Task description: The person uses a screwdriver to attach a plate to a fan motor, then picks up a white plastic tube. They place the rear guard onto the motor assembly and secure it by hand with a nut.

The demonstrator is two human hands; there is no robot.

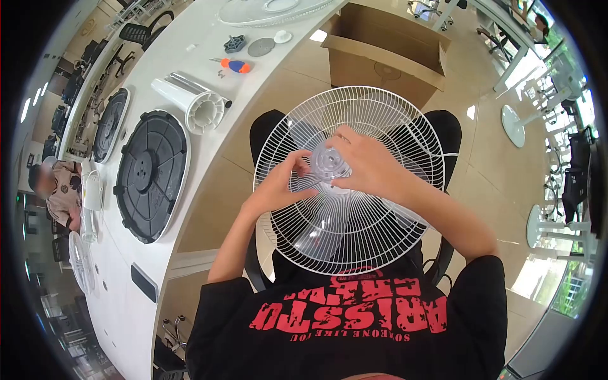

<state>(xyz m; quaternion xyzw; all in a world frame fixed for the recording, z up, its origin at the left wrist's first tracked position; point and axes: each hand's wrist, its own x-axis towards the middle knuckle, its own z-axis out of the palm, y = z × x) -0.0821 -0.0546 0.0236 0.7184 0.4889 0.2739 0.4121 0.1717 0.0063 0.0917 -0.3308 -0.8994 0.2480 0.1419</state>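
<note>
A white wire fan grille (367, 261) rests across the lap, with clear fan blades (320, 231) visible through its wires. At its centre is a round clear plastic piece (329, 163). My right hand (367, 161) curls round the right side of this piece, thumb below and fingers above. On the left side, my left hand (278, 187) has its thumb and fingers spread in a C shape, fingertips close to the piece's edge. Whether they touch it is unclear.
The white table (202, 145) at left holds black round bases (152, 177), a white tube (180, 101), a screwdriver (235, 65), a dark knob (234, 44) and a phone (144, 283). An open cardboard box (383, 54) stands ahead on the floor. Another person (63, 196) is at far left.
</note>
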